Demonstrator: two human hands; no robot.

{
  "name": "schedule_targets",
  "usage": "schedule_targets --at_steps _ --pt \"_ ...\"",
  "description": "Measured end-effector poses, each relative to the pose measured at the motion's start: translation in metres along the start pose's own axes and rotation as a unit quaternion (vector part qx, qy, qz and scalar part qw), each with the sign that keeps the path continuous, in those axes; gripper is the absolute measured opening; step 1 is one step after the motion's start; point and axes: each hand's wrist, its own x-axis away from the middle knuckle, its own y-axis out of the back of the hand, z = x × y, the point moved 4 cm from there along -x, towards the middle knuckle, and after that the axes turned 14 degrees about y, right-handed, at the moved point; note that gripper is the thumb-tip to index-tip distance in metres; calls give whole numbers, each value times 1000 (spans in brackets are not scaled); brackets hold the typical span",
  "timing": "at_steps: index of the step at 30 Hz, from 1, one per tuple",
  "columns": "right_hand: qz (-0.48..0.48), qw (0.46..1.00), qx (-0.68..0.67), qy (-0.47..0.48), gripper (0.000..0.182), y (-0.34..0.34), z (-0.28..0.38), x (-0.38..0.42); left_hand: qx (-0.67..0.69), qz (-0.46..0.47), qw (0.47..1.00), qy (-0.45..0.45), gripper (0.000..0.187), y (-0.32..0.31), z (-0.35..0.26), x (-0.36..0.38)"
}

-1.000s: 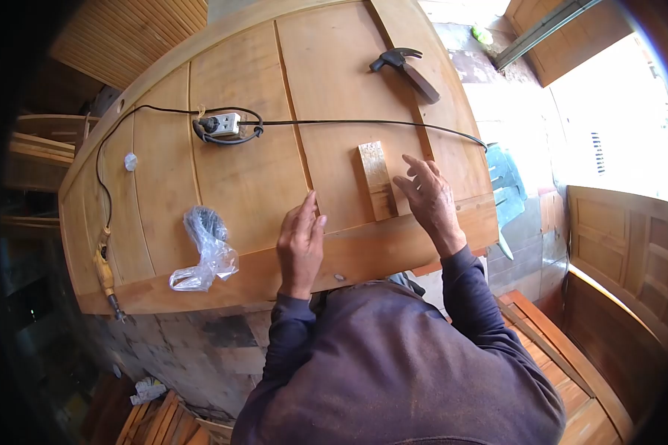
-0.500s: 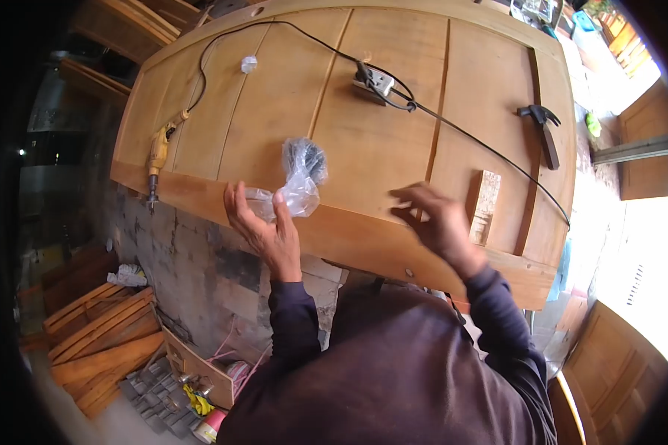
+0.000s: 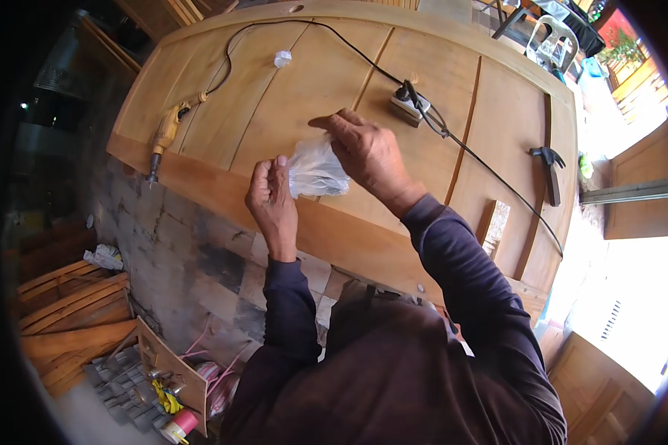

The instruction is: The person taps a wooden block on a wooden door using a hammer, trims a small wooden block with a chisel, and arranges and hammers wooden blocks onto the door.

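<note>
A clear plastic bag (image 3: 318,174) is stretched between my two hands, above a wooden panelled door (image 3: 274,119) lying flat. My left hand (image 3: 272,199) is closed, thumb and fingers pinching the bag's left edge. On the upper right side of the bag, my right hand (image 3: 372,152) has its fingers closed on the plastic. Something dark shows faintly inside the bag; its kind cannot be made out.
A yellow power drill (image 3: 166,135) lies at the door's left end. Its black cord runs to a power socket box (image 3: 410,108). To the right are a hammer (image 3: 549,172) and a wood block (image 3: 496,225). A small whitish piece (image 3: 283,58) sits farther back.
Both hands were open and apart, with the bag by the left one. Now the left has closed on the bag, and the right has moved left and up onto it.
</note>
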Motion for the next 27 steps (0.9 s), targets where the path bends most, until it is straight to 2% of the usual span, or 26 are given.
schedule_targets --at_steps 3,4,5,7,9,10,13,17,18,21,24,27 --pt "-95 992 68 46 29 20 5 0 98 9 995 28 27 -5 10 8" --pt "-113 992 48 -4 28 25 11 9 163 39 983 70 23 -8 15 14" --pt "-123 991 21 -47 26 25 14 25 169 46 981 81 22 -9 15 18" --pt "-114 991 -67 -14 22 17 19 50 181 58 976 103 19 -11 17 24" --pt "-75 989 -128 2 20 -3 28 56 205 91 965 135 17 -10 23 27" --pt "-13 988 -153 -9 16 -9 31 54 212 101 960 153 16 -10 25 29" --pt "55 990 -127 -26 15 -36 10 66 219 97 956 166 15 -7 35 23" --pt "149 987 38 -39 16 -29 -1 71 289 60 945 142 14 5 29 10" --pt "228 962 124 -87 15 -32 -7 76 286 45 946 147 14 8 28 7" --pt "231 955 137 -125 10 -25 -2 75 301 68 938 160 16 5 25 7" --pt "159 981 114 -11 9 -23 25 52 282 73 944 156 17 2 24 12" --pt "173 979 108 -29 10 -49 15 47 256 67 953 144 18 2 19 14"
